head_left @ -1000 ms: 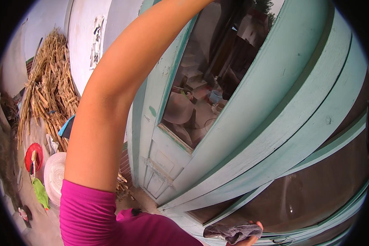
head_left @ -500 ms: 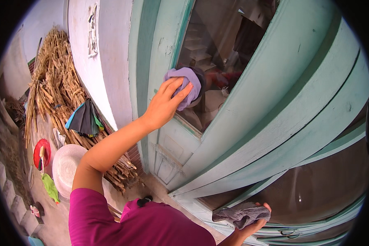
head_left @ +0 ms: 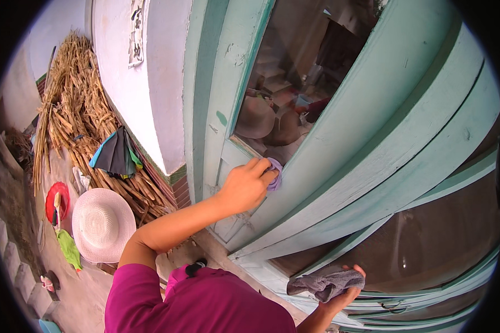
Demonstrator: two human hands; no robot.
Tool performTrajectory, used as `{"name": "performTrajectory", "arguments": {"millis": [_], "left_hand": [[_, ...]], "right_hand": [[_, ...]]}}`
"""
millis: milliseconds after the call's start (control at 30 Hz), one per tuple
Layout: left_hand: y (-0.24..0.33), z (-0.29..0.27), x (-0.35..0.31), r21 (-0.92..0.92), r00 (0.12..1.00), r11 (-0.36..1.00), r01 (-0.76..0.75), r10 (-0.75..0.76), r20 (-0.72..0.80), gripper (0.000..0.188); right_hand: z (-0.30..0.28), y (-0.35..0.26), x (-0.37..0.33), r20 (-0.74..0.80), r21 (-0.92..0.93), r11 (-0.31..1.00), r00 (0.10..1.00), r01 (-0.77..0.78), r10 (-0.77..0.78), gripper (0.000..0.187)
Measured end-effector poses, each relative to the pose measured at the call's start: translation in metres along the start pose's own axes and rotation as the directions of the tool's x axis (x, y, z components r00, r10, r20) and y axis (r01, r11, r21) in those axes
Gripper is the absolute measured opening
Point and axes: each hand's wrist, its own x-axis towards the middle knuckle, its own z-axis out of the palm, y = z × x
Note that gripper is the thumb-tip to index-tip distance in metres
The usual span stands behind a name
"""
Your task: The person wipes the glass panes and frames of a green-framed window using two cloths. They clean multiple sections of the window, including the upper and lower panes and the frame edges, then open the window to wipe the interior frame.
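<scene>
My left hand [head_left: 243, 187] presses a bunched purple cloth [head_left: 275, 175] against the light green door frame [head_left: 294, 176], just below the lower corner of the glass pane [head_left: 294, 72]. The fingers curl over the cloth and hide part of it. Lower and to the right, a dark grey cloth [head_left: 323, 283] lies crumpled in my right hand [head_left: 344, 297], its fingertips showing past the cloth's upper edge. This hand is in front of another dark pane [head_left: 416, 244]. Reflections of a hat and stairs show in the upper glass.
Dry stalks [head_left: 75, 105] lean in a heap along the white wall [head_left: 125, 94], with a folded umbrella [head_left: 118, 155] on them. A pale woven hat [head_left: 103, 225], a red basin [head_left: 53, 197] and a green cloth [head_left: 68, 250] are at the left. Steps [head_left: 25, 283] run along the far left.
My left hand has moved down from the glass with the purple cloth, onto the frame under the pane. My right hand keeps the grey cloth in nearly the same place.
</scene>
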Motion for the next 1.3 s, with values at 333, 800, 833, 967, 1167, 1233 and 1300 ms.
{"name": "performTrajectory", "arguments": {"millis": [333, 800, 833, 967, 1167, 1233, 1300], "left_hand": [[-0.019, -0.056, 0.083, -0.143, 0.921, 0.989, 0.049, -0.100, -0.376, 0.059], [-0.034, -0.077, 0.051, -0.085, 0.662, 0.995, 0.042, 0.036, 0.749, 0.037], [-0.033, -0.097, 0.067, -0.085, 0.775, 0.996, 0.034, 0.027, 0.632, 0.034], [-0.033, -0.148, 0.158, -0.017, 0.887, 0.980, -0.199, 0.173, -0.429, 0.040], [-0.015, -0.172, 0.271, 0.199, 0.722, 0.956, -0.216, 0.294, -0.627, 0.052], [-0.013, -0.139, 0.254, 0.412, 0.591, 0.904, -0.111, 0.393, -0.704, 0.045], [-0.012, -0.102, 0.208, 0.409, 0.708, 0.893, -0.186, 0.410, -0.574, 0.053]], "right_hand": [[0.002, 0.001, -0.011, 0.019, -0.016, 1.000, 1.000, 0.018, -0.018, 0.042], [0.024, -0.022, -0.026, 0.024, -0.050, 0.999, 1.000, 0.016, -0.015, 0.053], [0.024, -0.021, -0.025, 0.034, -0.060, 0.997, 0.998, 0.050, -0.048, 0.053], [0.019, -0.019, -0.028, -0.046, -0.091, 0.996, 0.999, 0.002, -0.006, 0.058], [0.013, -0.012, -0.032, -0.062, -0.088, 0.996, 0.998, -0.018, 0.013, 0.062], [0.015, -0.012, -0.033, -0.058, -0.066, 0.998, 0.998, -0.012, 0.008, 0.060], [0.019, -0.011, -0.035, -0.082, -0.036, 0.999, 0.996, -0.029, 0.026, 0.059]]}}
